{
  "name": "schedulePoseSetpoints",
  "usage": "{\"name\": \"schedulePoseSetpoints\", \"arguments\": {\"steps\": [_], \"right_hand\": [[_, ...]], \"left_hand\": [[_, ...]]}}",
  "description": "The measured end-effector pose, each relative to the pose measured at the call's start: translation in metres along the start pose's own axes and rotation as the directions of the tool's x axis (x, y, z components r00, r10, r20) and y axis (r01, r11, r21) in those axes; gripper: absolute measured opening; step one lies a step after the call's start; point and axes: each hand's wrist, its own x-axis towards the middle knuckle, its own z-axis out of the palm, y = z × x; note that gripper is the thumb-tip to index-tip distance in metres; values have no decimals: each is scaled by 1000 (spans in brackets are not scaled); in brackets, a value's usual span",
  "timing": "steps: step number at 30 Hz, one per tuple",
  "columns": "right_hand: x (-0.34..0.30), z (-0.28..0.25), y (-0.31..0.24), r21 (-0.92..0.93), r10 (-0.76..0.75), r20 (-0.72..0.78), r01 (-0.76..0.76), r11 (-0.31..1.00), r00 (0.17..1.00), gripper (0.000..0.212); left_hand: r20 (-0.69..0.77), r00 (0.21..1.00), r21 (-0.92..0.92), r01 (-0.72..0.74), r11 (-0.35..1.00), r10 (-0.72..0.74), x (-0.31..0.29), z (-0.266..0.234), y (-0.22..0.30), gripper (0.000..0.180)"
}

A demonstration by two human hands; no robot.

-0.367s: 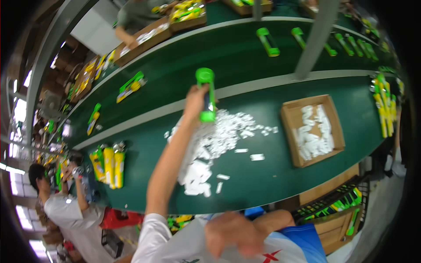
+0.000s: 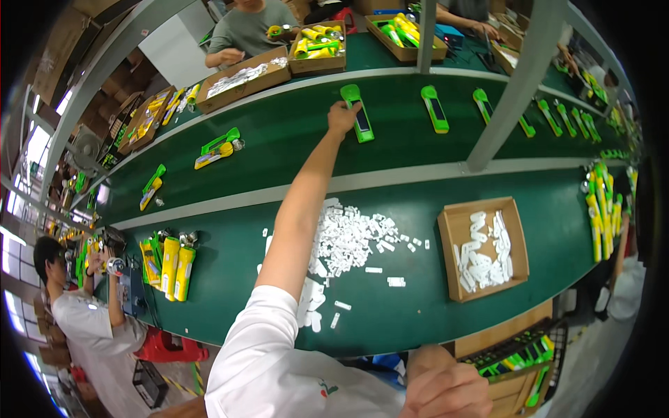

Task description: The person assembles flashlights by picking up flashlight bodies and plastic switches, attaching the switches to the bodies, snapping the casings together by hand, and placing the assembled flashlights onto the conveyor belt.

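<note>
My left hand is stretched out over the far green belt, closed on the left edge of a long green casing with a dark rectangular panel. The casing lies on or just over the belt; I cannot tell if it touches. My right hand is low at the right, close to my body, its fingers curled; whatever may be in them is hidden. Under my left arm spreads a heap of small white pieces, with larger white strips nearer me.
An open cardboard box of white parts stands at the right. Yellow-and-green units lie at the left and far right. More green casings line the belt. A grey post slants across. People sit left and work opposite.
My left hand has carried the green casing forward, from above the rail onto or just over the far belt. My right hand has shifted right and lower.
</note>
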Motion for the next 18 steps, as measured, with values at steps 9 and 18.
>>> {"name": "schedulePoseSetpoints", "arguments": {"steps": [9, 18], "right_hand": [[83, -24, -9, 198, 239, -690, -139, 970, 683, 20], [75, -120, 21, 614, -69, 205, -74, 786, 976, 23]], "left_hand": [[-25, 969, 673, -167, 721, 248, 8, -170, -38, 32], [-209, 835, 696, -238, 678, 509, -81, -339, -54, 19]]}}
